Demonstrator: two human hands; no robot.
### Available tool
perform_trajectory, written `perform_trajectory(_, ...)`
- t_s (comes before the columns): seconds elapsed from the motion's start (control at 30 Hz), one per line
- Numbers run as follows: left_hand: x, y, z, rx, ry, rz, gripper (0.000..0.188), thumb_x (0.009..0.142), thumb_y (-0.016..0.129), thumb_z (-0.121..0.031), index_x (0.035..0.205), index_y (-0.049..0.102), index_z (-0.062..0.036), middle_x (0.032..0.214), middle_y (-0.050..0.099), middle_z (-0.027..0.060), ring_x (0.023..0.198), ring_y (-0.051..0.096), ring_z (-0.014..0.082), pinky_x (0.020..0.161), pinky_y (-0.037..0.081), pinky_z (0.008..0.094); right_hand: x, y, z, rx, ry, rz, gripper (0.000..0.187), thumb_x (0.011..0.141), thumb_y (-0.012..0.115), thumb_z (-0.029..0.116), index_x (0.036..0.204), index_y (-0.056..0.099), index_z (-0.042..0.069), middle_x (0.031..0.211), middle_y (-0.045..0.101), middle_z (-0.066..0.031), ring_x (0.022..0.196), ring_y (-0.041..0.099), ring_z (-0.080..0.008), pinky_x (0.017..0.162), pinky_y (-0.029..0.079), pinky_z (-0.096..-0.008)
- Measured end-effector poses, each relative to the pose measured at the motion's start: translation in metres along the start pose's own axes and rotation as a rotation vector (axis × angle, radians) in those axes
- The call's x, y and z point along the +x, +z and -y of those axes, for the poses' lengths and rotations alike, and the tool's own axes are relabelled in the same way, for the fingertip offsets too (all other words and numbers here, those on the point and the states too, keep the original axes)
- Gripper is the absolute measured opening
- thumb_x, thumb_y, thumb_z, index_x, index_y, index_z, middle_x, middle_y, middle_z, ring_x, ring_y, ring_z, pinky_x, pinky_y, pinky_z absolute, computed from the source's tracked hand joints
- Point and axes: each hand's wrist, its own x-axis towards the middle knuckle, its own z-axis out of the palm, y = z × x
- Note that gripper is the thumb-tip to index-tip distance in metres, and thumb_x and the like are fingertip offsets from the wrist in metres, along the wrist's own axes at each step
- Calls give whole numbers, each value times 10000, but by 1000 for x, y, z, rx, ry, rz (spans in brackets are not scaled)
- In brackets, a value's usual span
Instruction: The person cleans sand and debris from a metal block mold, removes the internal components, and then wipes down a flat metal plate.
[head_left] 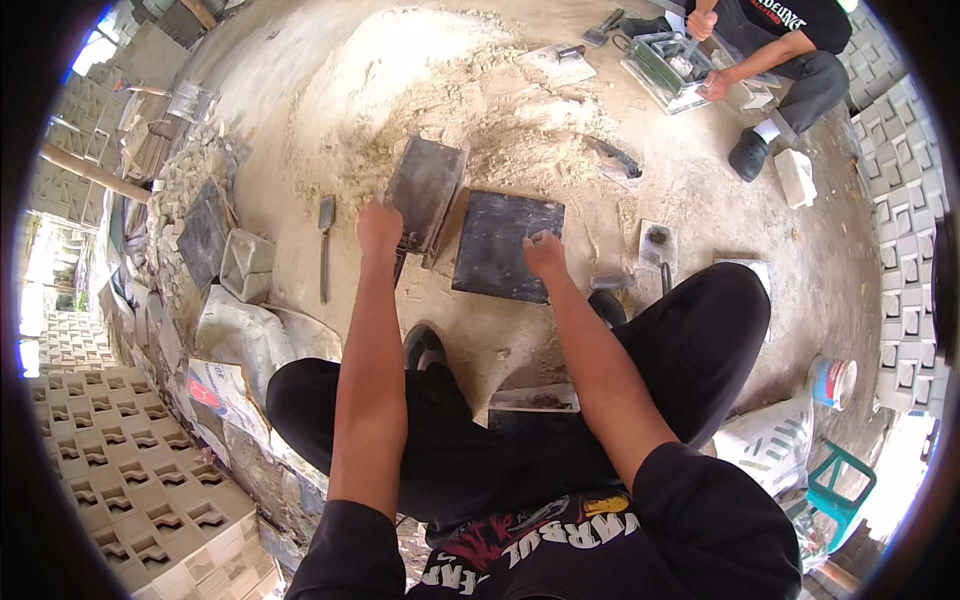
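Note:
My left hand (379, 228) is closed on the near left edge of a dark, box-like rectangular mould (425, 185), which leans at a tilt over the sandy floor. Just right of it lies a dark, scuffed square board (500, 245). My right hand (545, 255) is curled at the right edge of this board with the fingers bent in, gripping it there; the undersides of the fingers are hidden. A narrow gap separates the mould from the board.
Pale powder (400, 70) is heaped beyond the mould. A flat long-handled tool (325, 250) lies left; a brush-like tool (618, 158) and a trowel (657, 245) lie right. At far right a co-worker's hands (715, 85) work at another mould (665, 70). Patterned blocks (130, 450) are stacked left.

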Motion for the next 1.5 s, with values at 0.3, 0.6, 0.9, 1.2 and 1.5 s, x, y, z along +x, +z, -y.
perform_trajectory(0.3, -21, 5, -28, 44, 257, 230, 323, 925, 519, -269, 1086, 599, -1, 985, 651, 279, 935, 631, 444, 821, 491, 524, 7, -11, 19, 56, -31, -94, 341, 845, 628, 335, 922, 693, 9, 923, 699, -188, 923, 664, -344, 826, 508, -431)
perform_trajectory(0.6, -96, 54, -62, 65, 383, 344, 253, 862, 528, -196, 987, 521, 24, 893, 655, 289, 863, 641, 464, 791, 505, 547, 8, -23, 52, 275, -5, -334, 400, 891, 582, 384, 878, 708, 5, 804, 695, -191, 813, 680, -339, 770, 507, -416)
perform_trajectory(0.9, -121, 108, -83, -87, 478, 415, 354, 800, 649, -263, 973, 512, 15, 859, 644, 279, 865, 628, 464, 765, 500, 542, 65, -26, 21, 650, 152, 72, 362, 960, 569, 287, 857, 629, -55, 774, 642, -121, 666, 676, -247, 595, 575, -367)
perform_trajectory(1.2, -128, 113, -125, -83, 539, 575, 359, 807, 651, -330, 978, 545, -33, 909, 661, 226, 887, 636, 433, 756, 498, 520, 107, -33, -86, 368, 75, -22, 263, 939, 576, 226, 915, 649, -25, 796, 653, -86, 685, 662, -230, 616, 562, -368)
perform_trajectory(1.5, -38, 113, 28, -41, 112, -164, 377, 870, 608, -309, 1018, 620, 38, 979, 648, 244, 995, 603, 443, 856, 491, 461, 28, -31, -12, 169, 158, -8, 483, 813, 639, 380, 1046, 665, -42, 1001, 679, -231, 968, 656, -368, 870, 508, -448)
